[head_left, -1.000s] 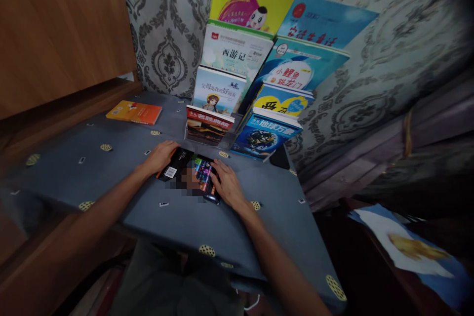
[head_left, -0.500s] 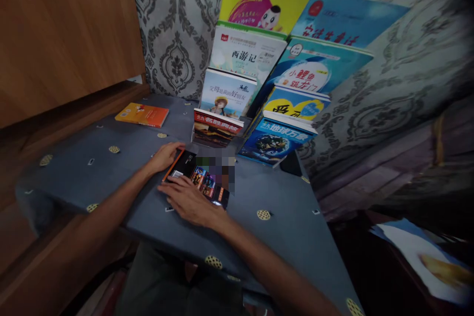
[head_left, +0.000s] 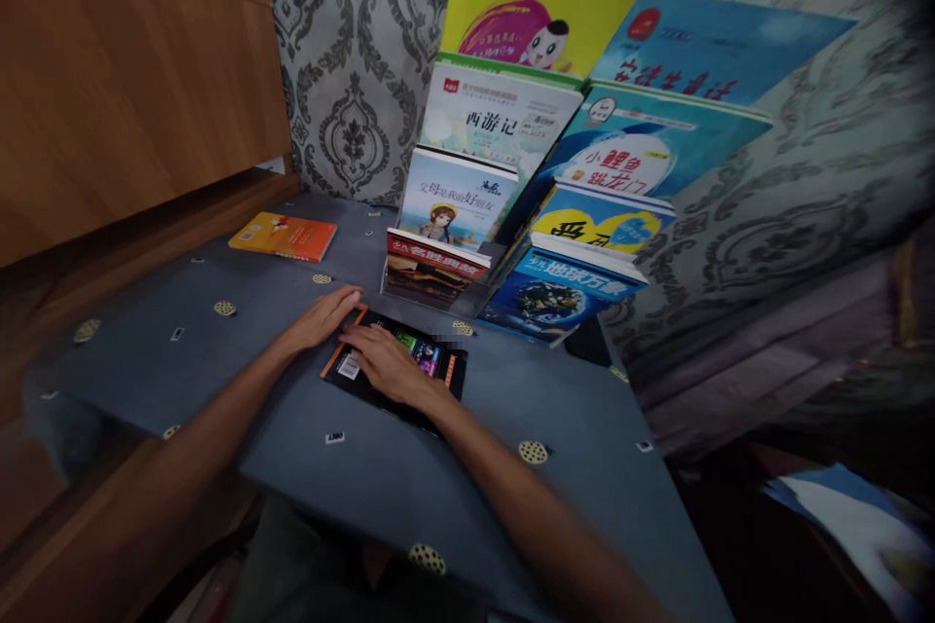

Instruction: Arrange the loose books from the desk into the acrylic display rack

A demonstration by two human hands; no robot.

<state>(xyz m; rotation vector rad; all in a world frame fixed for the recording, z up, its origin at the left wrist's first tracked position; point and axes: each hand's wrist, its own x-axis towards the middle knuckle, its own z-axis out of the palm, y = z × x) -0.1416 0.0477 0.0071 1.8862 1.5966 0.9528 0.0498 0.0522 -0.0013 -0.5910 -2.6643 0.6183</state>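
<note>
A black book [head_left: 430,358] with an orange spine edge lies flat on the table, its back cover with barcode and small colour pictures facing up. My right hand [head_left: 387,362] rests flat on this cover, fingers stretched toward the spine side and hiding part of it. At the book's upper left corner, my left hand [head_left: 328,315] lies with fingers extended along the spine edge. Neither hand is wrapped around anything.
Behind the book, a tiered rack holds several children's books [head_left: 504,122] in two columns. An orange book [head_left: 283,237] lies at the back left. A dark flat object [head_left: 588,341] sits right of the rack. The tablecloth [head_left: 292,438] is blue-grey; a wooden cabinet [head_left: 138,88] stands left.
My right hand has slid from the book's near left edge up across its cover. The left hand stays by the spine corner. The camera view has shifted slightly.
</note>
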